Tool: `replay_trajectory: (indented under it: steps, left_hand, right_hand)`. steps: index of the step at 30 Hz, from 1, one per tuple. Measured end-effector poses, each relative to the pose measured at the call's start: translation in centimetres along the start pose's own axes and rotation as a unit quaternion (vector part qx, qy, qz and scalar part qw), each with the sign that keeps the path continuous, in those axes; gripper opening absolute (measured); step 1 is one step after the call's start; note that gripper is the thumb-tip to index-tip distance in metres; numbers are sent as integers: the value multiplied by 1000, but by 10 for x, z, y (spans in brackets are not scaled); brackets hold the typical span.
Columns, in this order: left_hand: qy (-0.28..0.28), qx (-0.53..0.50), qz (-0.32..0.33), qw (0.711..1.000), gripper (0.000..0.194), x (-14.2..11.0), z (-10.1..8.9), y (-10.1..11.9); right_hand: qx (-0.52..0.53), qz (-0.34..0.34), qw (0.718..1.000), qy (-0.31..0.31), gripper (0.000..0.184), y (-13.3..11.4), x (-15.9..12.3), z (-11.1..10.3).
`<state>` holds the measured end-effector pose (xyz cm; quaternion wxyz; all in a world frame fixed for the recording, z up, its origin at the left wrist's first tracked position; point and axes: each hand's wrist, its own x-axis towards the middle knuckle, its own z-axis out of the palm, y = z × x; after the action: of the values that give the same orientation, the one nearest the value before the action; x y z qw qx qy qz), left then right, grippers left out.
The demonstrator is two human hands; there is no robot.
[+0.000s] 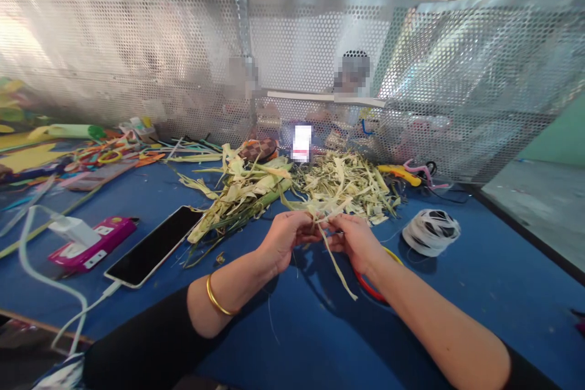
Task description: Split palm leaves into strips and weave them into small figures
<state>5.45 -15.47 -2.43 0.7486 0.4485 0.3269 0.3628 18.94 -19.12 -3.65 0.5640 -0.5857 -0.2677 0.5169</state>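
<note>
My left hand (290, 236) and my right hand (355, 239) meet over the middle of the blue table. The fingers of both are pinched on a pale, dry corn husk strip (339, 269), whose tail hangs down toward me. Just beyond my hands lies a heap of shredded husk strips (347, 180). To its left are longer husk leaves (249, 192) with green stalks. Under my right wrist, a red and yellow ring-shaped thing (371, 289) shows in part; what it is I cannot tell. A ball of white string (431, 231) stands right of my right hand.
A phone (155, 247) on a white cable and a magenta power strip (94, 244) with a charger lie at left. Coloured strips (114, 155) clutter the far left. An orange-yellow tool (400, 173) lies back right. A perforated metal screen (183, 67) bounds the table; people sit beyond it.
</note>
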Motion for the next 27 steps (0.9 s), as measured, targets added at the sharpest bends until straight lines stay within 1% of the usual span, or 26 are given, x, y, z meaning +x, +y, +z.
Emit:
replay_trajectory:
  steps: [2,5,7,8,9,10,11,13,14,16,17,18,19,20,21,22,23,27]
  left_hand:
    - [-2,19,4,1000,11,0,0,-1]
    - [25,36,12,999,13,1,-1,-2]
    - [54,20,9,998,11,3,-2,-1]
    - [71,10,6,997,9,4,-2,1]
    - [85,2,3,996,8,5,-3,2]
    - [97,-3,2,995,7,5,-4,3]
    - [106,-6,1,994,6,6,-4,5]
    - [118,-6,3,993,6,8,-6,6]
    - [120,-3,5,993,6,8,-6,6]
    - [116,11,11,993,7,9,-8,4]
    - [110,19,15,994,8,10,-9,2]
    - [102,25,18,994,9,10,-9,1]
    - [95,30,20,995,12,11,-10,-1]
    - [88,32,21,995,14,11,-10,-3]
    - [84,35,20,996,16,11,-10,-4]
    - [81,39,18,996,17,11,-10,-6]
    - [80,43,16,996,18,11,-10,-6]
    - [63,63,2,996,17,7,-5,-4]
  right_hand:
    - [1,2,1000,-2,8,1,1,0]
    - [-19,-4,1000,-1,8,2,2,0]
    - [-81,-25,996,-11,11,1,3,-1]
    - [-138,-51,989,-21,13,1,3,-3]
    - [-212,-91,972,-34,14,0,3,-5]
    - [-297,-145,943,-44,14,0,3,-6]
    - [-380,-209,900,-47,11,1,2,-8]
    - [-505,-348,789,-28,2,3,-1,-11]
    - [-545,-415,729,-15,6,4,-2,-11]
    - [-591,-531,607,0,12,7,-6,-12]
    - [-605,-578,547,-1,14,7,-7,-11]
    - [-614,-616,495,-5,17,8,-9,-11]
    - [-616,-642,457,-9,20,8,-10,-11]
    - [-613,-658,438,-8,21,7,-11,-10]
    - [-607,-664,436,-4,21,5,-12,-10]
    - [-600,-663,448,1,20,3,-13,-10]
    - [-588,-657,472,7,19,1,-13,-10]
    - [-502,-617,605,29,14,-8,-11,-11]
